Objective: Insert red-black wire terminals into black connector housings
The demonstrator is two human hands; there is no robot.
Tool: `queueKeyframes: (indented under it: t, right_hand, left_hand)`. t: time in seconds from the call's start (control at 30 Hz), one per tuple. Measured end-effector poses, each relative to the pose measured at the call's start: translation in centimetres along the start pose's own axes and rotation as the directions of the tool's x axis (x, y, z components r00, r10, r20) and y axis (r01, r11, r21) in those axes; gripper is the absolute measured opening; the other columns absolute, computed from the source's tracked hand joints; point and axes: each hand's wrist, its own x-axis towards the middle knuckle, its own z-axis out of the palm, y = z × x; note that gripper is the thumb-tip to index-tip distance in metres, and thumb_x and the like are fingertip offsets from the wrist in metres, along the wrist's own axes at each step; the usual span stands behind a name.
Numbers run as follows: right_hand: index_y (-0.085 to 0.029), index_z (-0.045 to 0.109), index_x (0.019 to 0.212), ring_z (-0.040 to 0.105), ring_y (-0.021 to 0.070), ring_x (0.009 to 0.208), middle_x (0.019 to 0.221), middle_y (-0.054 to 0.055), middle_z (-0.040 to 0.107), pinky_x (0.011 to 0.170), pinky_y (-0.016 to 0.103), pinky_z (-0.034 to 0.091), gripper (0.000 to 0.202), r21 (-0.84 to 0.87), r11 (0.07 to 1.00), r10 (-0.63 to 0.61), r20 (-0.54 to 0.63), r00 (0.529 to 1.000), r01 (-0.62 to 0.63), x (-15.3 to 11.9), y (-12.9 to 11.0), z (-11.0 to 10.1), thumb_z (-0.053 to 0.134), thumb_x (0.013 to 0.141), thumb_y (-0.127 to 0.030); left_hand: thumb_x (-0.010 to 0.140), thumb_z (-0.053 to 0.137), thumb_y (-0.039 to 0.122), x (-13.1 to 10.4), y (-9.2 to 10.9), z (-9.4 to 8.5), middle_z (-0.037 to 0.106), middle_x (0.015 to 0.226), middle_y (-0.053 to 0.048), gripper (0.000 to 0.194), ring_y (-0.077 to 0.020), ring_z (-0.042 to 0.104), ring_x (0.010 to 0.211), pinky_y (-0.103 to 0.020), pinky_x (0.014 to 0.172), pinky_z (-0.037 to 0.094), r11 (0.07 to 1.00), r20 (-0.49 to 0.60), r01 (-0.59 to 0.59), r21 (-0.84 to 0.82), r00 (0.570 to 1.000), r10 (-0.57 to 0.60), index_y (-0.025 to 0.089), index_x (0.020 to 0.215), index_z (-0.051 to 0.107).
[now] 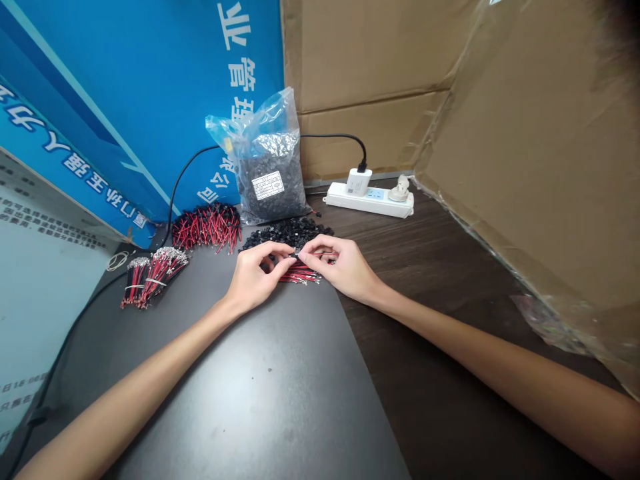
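Note:
My left hand (256, 275) is closed in a pinch on a small black connector housing (293, 255). Thumb and fingertips of my right hand (347, 268) grip a short red wire (326, 254), its end meeting the housing between the two hands. Whether the wire end sits inside the housing is too small to tell. Beneath the fingers lie loose red wires (299, 273) with bare metal ends. Just behind them spreads a pile of black connector housings (287, 231).
A clear bag (270, 177) of black parts stands behind the pile. Left of it lie finished-looking red-and-black wires (207, 227) and banded wire bundles (159, 275). A white power strip (370, 200) with a charger (359, 181) sits back right. Cardboard (540, 167) borders the right side.

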Motion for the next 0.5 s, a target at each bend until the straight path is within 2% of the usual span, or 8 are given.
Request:
queueKeyframes:
  t: [0.17,0.5]
  right_hand:
    - [-0.016,0.071,0.08,0.064,0.0173,0.072,0.081,0.006,0.073,0.064,0.029,0.05,0.022,0.026,1.0,0.017,0.016,1.0,-0.017,0.04,-0.1,-0.08,0.068,0.083,-0.037]
    - [-0.016,0.073,0.077,0.064,0.0164,0.07,0.077,0.005,0.073,0.062,0.027,0.051,0.021,0.053,0.998,0.019,0.029,0.999,-0.02,0.08,-0.27,-0.28,0.071,0.079,-0.037]
  left_hand:
    - [0.086,0.071,0.027,-0.05,-0.14,0.0,0.076,0.082,-0.003,0.013,-0.0128,0.065,0.067,-0.022,0.056,0.049,1.0,-0.002,-0.004,0.006,1.0,0.004,0.017,0.094,0.076]
    - [0.088,0.07,0.027,-0.21,-0.08,-0.06,0.076,0.085,-0.004,0.013,-0.0129,0.065,0.068,-0.022,0.057,0.05,0.996,0.013,-0.084,0.035,0.996,0.084,0.018,0.093,0.076]
